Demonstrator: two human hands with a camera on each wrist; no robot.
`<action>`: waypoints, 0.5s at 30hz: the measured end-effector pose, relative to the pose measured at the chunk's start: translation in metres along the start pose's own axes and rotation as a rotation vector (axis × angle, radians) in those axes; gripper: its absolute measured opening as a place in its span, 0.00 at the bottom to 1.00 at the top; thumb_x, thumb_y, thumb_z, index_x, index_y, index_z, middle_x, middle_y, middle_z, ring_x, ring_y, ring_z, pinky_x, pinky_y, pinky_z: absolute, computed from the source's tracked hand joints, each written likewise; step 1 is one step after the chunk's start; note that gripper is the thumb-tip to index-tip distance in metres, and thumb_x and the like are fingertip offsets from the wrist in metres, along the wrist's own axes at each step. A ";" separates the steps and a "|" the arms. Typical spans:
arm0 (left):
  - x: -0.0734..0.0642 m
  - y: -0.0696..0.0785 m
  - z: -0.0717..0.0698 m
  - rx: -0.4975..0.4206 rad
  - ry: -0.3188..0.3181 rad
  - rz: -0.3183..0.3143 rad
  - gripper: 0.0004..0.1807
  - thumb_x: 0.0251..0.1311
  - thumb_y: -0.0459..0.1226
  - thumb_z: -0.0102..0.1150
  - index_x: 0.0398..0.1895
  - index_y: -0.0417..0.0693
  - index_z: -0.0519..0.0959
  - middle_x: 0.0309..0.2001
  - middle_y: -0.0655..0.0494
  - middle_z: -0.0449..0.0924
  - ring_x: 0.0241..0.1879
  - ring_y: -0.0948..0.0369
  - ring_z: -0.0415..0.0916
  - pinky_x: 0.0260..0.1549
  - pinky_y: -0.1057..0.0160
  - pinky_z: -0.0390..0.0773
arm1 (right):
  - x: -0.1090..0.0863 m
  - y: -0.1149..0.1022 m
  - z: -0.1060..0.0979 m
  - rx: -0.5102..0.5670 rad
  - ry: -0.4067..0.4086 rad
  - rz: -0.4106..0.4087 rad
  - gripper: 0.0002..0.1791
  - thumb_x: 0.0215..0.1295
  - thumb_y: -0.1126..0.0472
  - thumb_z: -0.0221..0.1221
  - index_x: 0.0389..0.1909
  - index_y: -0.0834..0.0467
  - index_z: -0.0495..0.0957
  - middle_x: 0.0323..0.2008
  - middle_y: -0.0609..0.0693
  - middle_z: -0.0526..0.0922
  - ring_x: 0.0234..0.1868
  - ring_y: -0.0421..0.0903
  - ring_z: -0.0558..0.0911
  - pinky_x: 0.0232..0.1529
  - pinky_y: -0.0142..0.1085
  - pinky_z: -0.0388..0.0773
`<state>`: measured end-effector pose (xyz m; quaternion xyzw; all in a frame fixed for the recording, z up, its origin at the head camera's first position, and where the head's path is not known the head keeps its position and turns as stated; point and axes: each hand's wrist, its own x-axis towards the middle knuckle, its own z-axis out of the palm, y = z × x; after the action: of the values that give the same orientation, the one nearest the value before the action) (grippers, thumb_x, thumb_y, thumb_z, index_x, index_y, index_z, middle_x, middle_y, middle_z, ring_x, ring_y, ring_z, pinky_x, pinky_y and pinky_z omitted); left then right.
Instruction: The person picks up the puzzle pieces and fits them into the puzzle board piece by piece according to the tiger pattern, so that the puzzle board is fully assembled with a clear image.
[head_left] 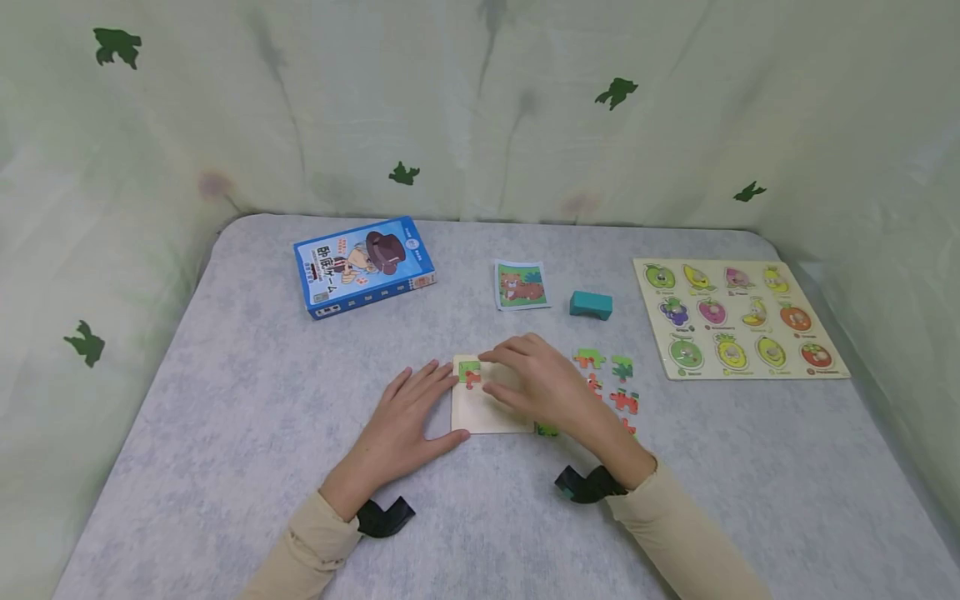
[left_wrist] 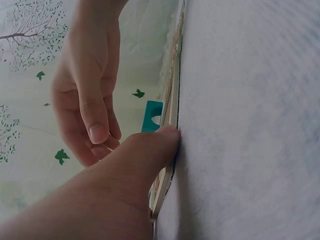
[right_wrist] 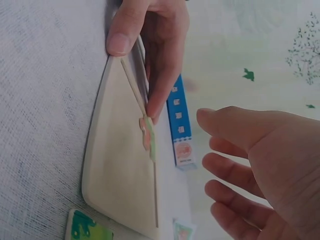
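A pale wooden puzzle tray (head_left: 495, 417) lies in front of the person, with one green and red puzzle piece (head_left: 469, 372) in its upper left corner. The left hand (head_left: 405, 425) rests at the tray's left side, fingers extended. Its thumb (right_wrist: 120, 42) touches a corner of the tray in the right wrist view. Above the tray hovers the right hand (head_left: 543, 379), fingers loosely bent, with nothing seen between them in the right wrist view. Several loose puzzle pieces (head_left: 625, 402) lie to the tray's right, partly hidden by the right forearm.
Behind the tray are a bear picture card (head_left: 522, 287) and a teal arched block (head_left: 591, 305). A blue game box (head_left: 365, 265) lies at the back left. On the right is a wooden fruit board (head_left: 720, 312). A patterned curtain (head_left: 480, 125) surrounds the table.
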<state>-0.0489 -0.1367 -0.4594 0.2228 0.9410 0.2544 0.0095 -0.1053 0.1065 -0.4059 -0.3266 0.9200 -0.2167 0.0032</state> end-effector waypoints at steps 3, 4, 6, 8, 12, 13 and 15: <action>0.000 0.000 0.000 -0.005 0.002 0.002 0.45 0.60 0.59 0.69 0.75 0.45 0.70 0.78 0.50 0.63 0.80 0.50 0.54 0.79 0.40 0.49 | -0.003 0.000 -0.003 0.008 0.009 -0.006 0.20 0.67 0.49 0.69 0.56 0.52 0.86 0.54 0.46 0.86 0.58 0.47 0.80 0.60 0.44 0.82; 0.000 0.000 0.000 -0.006 0.003 0.003 0.45 0.60 0.59 0.70 0.75 0.45 0.70 0.78 0.50 0.63 0.80 0.49 0.54 0.79 0.40 0.50 | -0.004 0.000 -0.004 0.015 0.013 -0.010 0.20 0.67 0.49 0.69 0.56 0.52 0.86 0.54 0.46 0.86 0.58 0.47 0.80 0.59 0.44 0.82; 0.000 0.000 0.000 -0.007 0.003 0.003 0.45 0.60 0.59 0.70 0.75 0.45 0.70 0.78 0.50 0.64 0.80 0.49 0.55 0.79 0.40 0.50 | -0.006 0.000 -0.006 0.026 0.019 -0.019 0.20 0.66 0.49 0.70 0.56 0.53 0.86 0.53 0.47 0.86 0.58 0.48 0.81 0.59 0.44 0.82; 0.000 0.000 0.000 -0.003 0.004 0.002 0.45 0.59 0.59 0.70 0.75 0.45 0.70 0.78 0.50 0.64 0.80 0.49 0.55 0.79 0.40 0.50 | -0.008 0.000 -0.009 0.027 0.021 -0.025 0.20 0.66 0.50 0.70 0.56 0.53 0.86 0.54 0.47 0.86 0.59 0.48 0.81 0.59 0.44 0.82; 0.000 0.000 0.000 0.000 0.003 0.000 0.46 0.59 0.59 0.70 0.75 0.44 0.70 0.78 0.50 0.63 0.80 0.49 0.54 0.79 0.40 0.50 | -0.010 0.001 -0.014 0.013 0.021 -0.005 0.21 0.66 0.49 0.70 0.56 0.52 0.86 0.55 0.47 0.85 0.60 0.48 0.80 0.59 0.45 0.82; 0.000 0.000 0.000 0.000 0.002 -0.001 0.46 0.59 0.59 0.70 0.75 0.44 0.70 0.78 0.50 0.63 0.80 0.49 0.54 0.79 0.40 0.49 | -0.011 0.002 -0.015 0.013 0.020 -0.001 0.21 0.66 0.49 0.70 0.57 0.52 0.85 0.56 0.47 0.85 0.60 0.48 0.80 0.59 0.45 0.82; 0.000 0.000 0.000 -0.001 0.002 -0.002 0.46 0.59 0.59 0.70 0.75 0.45 0.70 0.78 0.50 0.63 0.80 0.49 0.54 0.79 0.40 0.49 | -0.012 0.003 -0.018 0.018 0.020 0.003 0.22 0.65 0.49 0.71 0.57 0.52 0.85 0.56 0.47 0.85 0.60 0.48 0.80 0.59 0.45 0.82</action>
<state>-0.0489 -0.1367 -0.4598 0.2218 0.9411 0.2551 0.0092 -0.1005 0.1230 -0.3930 -0.3231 0.9185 -0.2280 -0.0030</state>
